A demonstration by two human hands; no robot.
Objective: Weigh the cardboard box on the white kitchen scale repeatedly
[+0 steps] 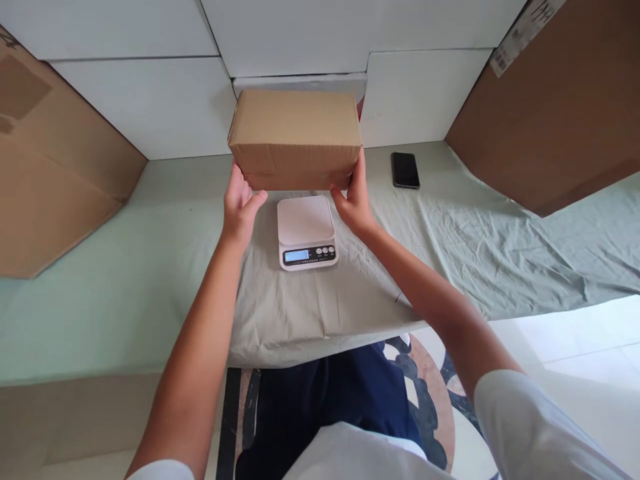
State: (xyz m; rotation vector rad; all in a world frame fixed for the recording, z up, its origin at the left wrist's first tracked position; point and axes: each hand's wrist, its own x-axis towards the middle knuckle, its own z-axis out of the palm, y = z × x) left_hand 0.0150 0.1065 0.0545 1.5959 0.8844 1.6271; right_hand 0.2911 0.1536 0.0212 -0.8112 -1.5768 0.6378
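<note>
A closed brown cardboard box is held up between my two hands, above and behind the scale. My left hand grips its lower left corner, thumb pointing inward along the bottom edge. At the lower right corner, my right hand holds the box the same way, its fingers along the side. Just in front stands a white digital kitchen scale with a lit display and several round buttons. Its platform has nothing on it. The undersides of the box and some fingertips are hidden.
A black smartphone lies right of the box. Large cardboard cartons stand at the left and right. White panels rise behind the table, which has a pale green cloth with wrinkles on the right.
</note>
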